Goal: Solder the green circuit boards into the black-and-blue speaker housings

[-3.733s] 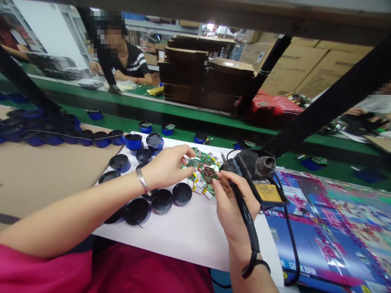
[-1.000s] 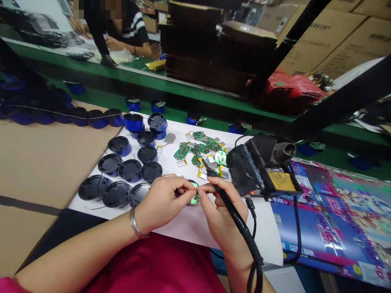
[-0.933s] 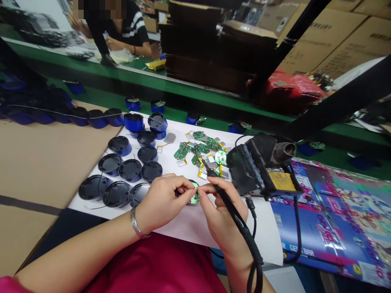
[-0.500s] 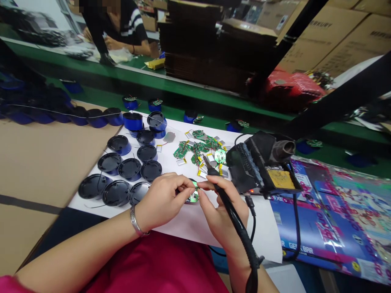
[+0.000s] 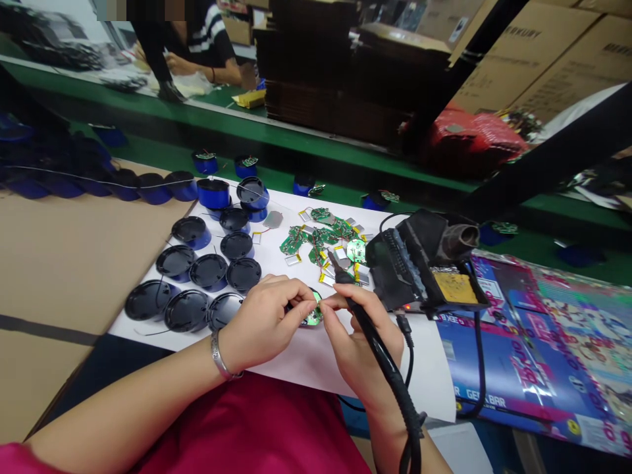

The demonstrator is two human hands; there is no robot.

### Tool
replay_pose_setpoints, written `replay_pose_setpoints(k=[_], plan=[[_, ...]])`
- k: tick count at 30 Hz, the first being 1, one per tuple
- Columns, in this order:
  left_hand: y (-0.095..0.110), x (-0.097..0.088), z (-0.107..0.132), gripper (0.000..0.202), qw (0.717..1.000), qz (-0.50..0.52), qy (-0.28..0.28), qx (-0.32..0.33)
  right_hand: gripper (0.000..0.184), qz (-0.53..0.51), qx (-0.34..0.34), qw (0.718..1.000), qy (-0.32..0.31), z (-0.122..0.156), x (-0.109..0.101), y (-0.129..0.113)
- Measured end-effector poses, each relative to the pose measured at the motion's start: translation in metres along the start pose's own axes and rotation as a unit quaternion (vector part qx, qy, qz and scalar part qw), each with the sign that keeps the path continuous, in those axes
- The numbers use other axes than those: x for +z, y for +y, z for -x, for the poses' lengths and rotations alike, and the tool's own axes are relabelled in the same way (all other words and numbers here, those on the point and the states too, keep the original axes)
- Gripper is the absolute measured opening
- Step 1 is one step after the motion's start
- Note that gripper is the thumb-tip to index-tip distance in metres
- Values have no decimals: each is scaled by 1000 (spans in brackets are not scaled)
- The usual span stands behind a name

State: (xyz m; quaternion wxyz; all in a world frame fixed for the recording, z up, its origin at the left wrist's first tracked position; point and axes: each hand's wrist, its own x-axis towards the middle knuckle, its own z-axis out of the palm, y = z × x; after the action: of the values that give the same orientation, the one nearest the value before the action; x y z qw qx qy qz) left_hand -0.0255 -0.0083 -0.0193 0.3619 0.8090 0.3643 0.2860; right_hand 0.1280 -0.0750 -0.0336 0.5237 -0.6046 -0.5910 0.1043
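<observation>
My left hand [image 5: 261,321] pinches a small round green circuit board [image 5: 313,316] that sits on a black round housing over the white sheet [image 5: 306,359]. My right hand [image 5: 356,342] grips a black soldering iron [image 5: 375,342] and its fingertips also pinch at the board's edge. The iron's tip points up and away toward a heap of green boards and small batteries [image 5: 328,243]. Several black and blue round housings [image 5: 207,270] lie left of my hands.
A black soldering station [image 5: 424,263] with a yellow sponge stands at the right on colourful printed packaging [image 5: 538,355]. Brown cardboard [image 5: 64,263] covers the left. A green conveyor [image 5: 276,164] carries more blue housings. Another person works across it, behind stacked cardboard.
Since 3.7 s ago my hands left the heap and came nearer, holding a board over a housing. In the last second they stayed nearly still.
</observation>
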Motion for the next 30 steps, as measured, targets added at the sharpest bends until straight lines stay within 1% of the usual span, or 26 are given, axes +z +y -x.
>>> replay_pose_setpoints(k=[2, 4, 7, 10, 15, 17, 20, 22, 25, 27, 29, 30], plan=[[0, -2, 1, 14, 1000, 3, 5, -5, 24, 9, -11, 1000, 0, 0, -1, 1], [0, -4, 1, 13, 1000, -4, 10, -5, 26, 30, -42, 999, -8, 1, -4, 5], [-2, -8, 4, 12, 1000, -18, 3, 18, 29, 57, -102, 992, -51, 4, -7, 13], [-3, -8, 8, 11, 998, -27, -11, 50, 33, 57, -130, 986, -83, 10, -8, 21], [-5, -2, 12, 12, 995, -70, -32, 68, 43, 50, -169, 981, -84, 20, -5, 28], [-6, 2, 12, 13, 994, -83, -30, 70, 46, 41, -169, 981, -80, 21, -3, 27], [-7, 5, 12, 15, 993, -92, -25, 74, 44, 29, -153, 986, -68, 20, -5, 23], [-7, 5, 12, 15, 993, -91, -22, 73, 41, 36, -122, 991, -44, 19, -11, 19], [-6, 4, 11, 15, 994, -83, -23, 69, 40, 55, -30, 998, 28, 18, -27, 11], [-5, 3, 11, 14, 995, -76, -24, 66, 35, 23, 33, 997, 71, 18, -40, 5], [-5, 2, 11, 14, 995, -72, -23, 63, 28, -21, 68, 993, 98, 19, -51, -1], [-5, 2, 11, 15, 995, -71, -21, 62, 23, -26, 78, 990, 110, 19, -56, -4]])
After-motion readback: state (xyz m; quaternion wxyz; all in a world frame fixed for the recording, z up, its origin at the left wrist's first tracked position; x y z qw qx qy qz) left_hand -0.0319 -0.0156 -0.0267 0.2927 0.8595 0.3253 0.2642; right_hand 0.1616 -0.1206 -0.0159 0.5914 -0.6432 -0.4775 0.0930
